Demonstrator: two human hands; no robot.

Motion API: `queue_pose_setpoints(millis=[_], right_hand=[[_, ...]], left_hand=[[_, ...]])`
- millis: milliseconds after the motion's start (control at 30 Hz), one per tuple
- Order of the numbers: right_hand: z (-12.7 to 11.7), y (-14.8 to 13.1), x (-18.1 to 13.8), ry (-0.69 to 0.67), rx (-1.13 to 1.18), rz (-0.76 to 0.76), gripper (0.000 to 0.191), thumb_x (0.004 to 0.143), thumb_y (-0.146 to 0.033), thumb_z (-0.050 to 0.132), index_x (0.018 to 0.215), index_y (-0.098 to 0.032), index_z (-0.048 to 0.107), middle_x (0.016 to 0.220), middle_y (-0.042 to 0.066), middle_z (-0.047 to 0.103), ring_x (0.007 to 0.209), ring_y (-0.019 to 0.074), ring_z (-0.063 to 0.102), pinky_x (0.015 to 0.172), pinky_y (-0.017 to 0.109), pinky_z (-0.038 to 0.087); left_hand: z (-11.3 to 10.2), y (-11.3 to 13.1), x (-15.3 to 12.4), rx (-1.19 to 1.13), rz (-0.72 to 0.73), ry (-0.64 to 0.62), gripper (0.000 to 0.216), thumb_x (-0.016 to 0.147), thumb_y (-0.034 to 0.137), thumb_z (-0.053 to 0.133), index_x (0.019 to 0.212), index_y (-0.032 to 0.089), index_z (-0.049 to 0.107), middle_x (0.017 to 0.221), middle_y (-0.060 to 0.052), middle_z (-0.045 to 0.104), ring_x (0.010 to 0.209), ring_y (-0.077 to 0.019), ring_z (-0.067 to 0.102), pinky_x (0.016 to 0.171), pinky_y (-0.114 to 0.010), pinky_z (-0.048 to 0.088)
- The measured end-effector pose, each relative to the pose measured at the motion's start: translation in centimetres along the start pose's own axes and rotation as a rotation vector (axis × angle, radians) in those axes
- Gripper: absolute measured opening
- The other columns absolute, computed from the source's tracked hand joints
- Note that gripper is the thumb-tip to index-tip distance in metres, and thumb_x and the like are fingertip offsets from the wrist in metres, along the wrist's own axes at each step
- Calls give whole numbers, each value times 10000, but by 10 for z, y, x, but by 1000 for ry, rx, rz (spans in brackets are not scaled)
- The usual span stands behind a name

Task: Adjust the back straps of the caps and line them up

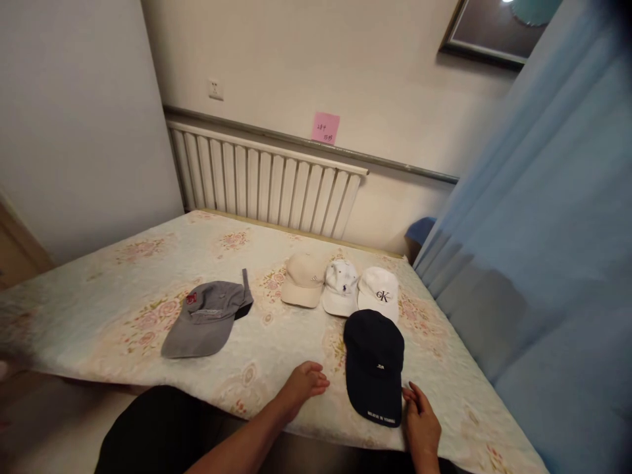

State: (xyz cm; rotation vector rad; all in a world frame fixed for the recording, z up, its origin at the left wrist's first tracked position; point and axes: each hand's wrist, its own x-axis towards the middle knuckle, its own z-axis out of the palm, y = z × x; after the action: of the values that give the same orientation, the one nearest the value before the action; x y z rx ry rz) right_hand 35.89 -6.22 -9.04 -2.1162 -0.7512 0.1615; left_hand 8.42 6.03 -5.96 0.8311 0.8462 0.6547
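A navy baseball cap with small white lettering on its brim lies at the front of the bed, brim toward me. My right hand is at the brim's right edge, fingers apart; I cannot tell whether they touch it. To the left of the navy cap, my left hand hovers with its fingers stretched out and nothing in them. Behind are a beige cap, a white cap with a small dark logo and a white CK cap, side by side. A grey cap with its strap sticking up lies farther left.
The caps lie on a bed with a floral cover. A white radiator and a wall with a pink note stand behind it. A blue curtain hangs along the right side. My dark-clothed knee is at the front edge.
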Motion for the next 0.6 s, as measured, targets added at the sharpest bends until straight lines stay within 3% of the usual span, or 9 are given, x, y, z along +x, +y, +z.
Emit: queue_pose_setpoints(millis=[300, 600], right_hand=[[-7, -2, -1, -49, -23, 39, 539, 694, -429, 389, 1127, -171, 581, 1058, 111, 692, 1055, 327, 585, 912, 432, 423], [-18, -24, -19, -10, 102, 182, 519, 569, -498, 469, 970, -207, 623, 996, 125, 705, 1094, 364, 561, 964, 449, 427]], left_hand=[[-39, 18, -23, -83, -15, 28, 292, 680, 197, 621, 935, 123, 499, 828, -101, 642, 798, -210, 660, 815, -365, 486], [-105, 38, -26, 31, 84, 282, 160, 708, 195, 592, 837, 144, 510, 649, -29, 612, 567, -165, 627, 601, -306, 491]])
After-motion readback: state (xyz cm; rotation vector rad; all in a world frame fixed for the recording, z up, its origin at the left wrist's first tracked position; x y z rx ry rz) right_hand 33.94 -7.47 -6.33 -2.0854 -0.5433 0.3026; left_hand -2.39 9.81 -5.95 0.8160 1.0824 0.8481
